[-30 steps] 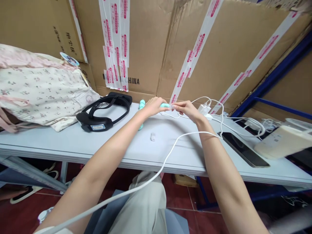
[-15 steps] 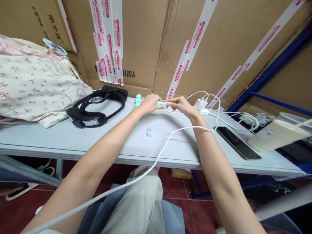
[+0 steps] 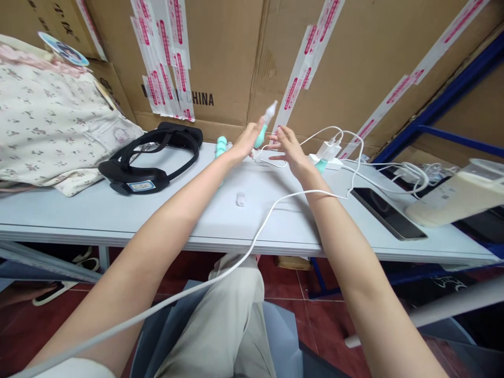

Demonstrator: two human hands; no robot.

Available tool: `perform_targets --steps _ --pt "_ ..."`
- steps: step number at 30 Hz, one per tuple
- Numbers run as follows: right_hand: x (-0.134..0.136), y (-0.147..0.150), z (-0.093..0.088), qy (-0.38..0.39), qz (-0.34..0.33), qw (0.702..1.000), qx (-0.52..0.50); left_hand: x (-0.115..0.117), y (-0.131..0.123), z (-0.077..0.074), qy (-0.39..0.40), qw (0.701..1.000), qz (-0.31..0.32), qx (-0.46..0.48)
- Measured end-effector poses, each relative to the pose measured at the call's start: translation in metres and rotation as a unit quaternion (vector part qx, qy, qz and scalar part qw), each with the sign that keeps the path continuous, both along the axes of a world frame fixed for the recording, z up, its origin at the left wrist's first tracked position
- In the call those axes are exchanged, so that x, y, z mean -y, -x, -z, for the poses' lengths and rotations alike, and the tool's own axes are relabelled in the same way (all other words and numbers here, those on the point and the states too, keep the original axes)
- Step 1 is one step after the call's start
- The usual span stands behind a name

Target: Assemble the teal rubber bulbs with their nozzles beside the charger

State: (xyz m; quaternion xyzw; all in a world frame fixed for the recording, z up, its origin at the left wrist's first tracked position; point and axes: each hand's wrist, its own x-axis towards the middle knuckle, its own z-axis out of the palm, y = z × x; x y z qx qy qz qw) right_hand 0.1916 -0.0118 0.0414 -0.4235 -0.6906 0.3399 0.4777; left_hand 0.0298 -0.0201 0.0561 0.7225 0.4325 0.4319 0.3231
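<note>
Upright by my left hand (image 3: 247, 140) is a teal squeeze bulb (image 3: 260, 137) with a pointed translucent nozzle (image 3: 270, 111) on top; the hand is closed on it. To the right, apart from the bulb, my right hand (image 3: 289, 148) has its fingers spread and holds nothing. Just left of my left hand stands a teal piece of stacked round segments (image 3: 221, 146), partly covered by the forearm. A small clear plastic piece (image 3: 240, 199) lies on the table in front of my hands. Another teal item (image 3: 321, 166) shows beside my right wrist.
A black headset (image 3: 144, 173) and a floral cloth bag (image 3: 51, 126) sit left on the grey table (image 3: 189, 234). On the right are a white charger (image 3: 329, 150), a phone (image 3: 388, 212) and a drink cup (image 3: 452, 194). A white cable (image 3: 271, 212) crosses over my right forearm. Cardboard stands behind.
My hands have come apart; the right has let go of the nozzle end and spread its fingers. The teal bulb has turned from lying sideways to upright. The view has shifted slightly.
</note>
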Motion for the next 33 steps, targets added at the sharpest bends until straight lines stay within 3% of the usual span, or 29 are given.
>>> perform_targets --steps 3,10,13,15,19,23,27,33 --pt "0.004 0.022 0.009 -0.002 -0.036 0.999 -0.008 0.005 -0.008 -0.002 0.055 0.994 0.012 0.089" --pt "0.005 0.029 0.019 0.008 0.02 0.994 -0.105 0.002 -0.008 0.006 0.111 0.98 0.091 0.138" --pt "0.0 0.024 0.016 -0.001 0.032 0.993 -0.116 -0.014 0.005 0.01 0.072 0.99 0.066 0.101" --pt "-0.003 0.022 0.015 -0.007 0.034 0.993 -0.113 -0.024 0.016 0.01 0.046 0.994 0.018 0.097" --pt "-0.005 0.018 0.017 0.032 0.012 0.996 -0.085 -0.031 0.033 0.007 0.039 0.994 -0.043 0.091" --pt "0.0 0.02 0.021 0.066 -0.048 0.994 -0.077 -0.028 0.034 0.005 0.039 0.993 -0.04 0.102" --pt "0.004 0.023 0.019 0.049 -0.062 0.994 -0.074 -0.028 0.029 0.004 0.037 0.991 -0.04 0.121" --pt "0.011 0.019 0.01 0.109 -0.105 0.985 -0.086 -0.029 0.032 0.004 0.03 0.989 -0.046 0.137"
